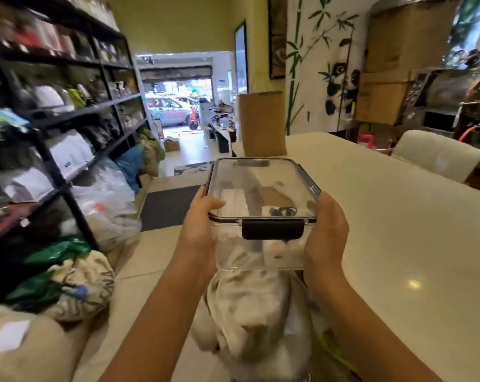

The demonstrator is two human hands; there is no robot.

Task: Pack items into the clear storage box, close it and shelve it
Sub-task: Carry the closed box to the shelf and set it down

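The left hand (199, 216) grips the left side of the box (262, 216), thumb hooked over the lid (261, 186); the right hand (325, 230) clasps the right side, palm against the wall and thumb up by the lid rim. Between them the box is carried in the air, level, above the near left corner of the tabletop (399, 216) and a heap of pale cloth (250, 312) below it. The lid sits flat all round and the dark latch (272, 229) on the near side lies folded down, so packing and closing look done. Through the clear lid show a white flat packet, a brown card piece and something small and dark; what they are cannot be told. What is left, as it seems, is the shelving: the black shelves (76, 111) stand to the left, well apart from the box, already crowded with bags and folded goods. A tall brown carton (262, 122) stands at the far left edge of the tabletop. As for writing, the white bags on the shelves bear small dark marks, too blurred to read; no brand shows on the box.
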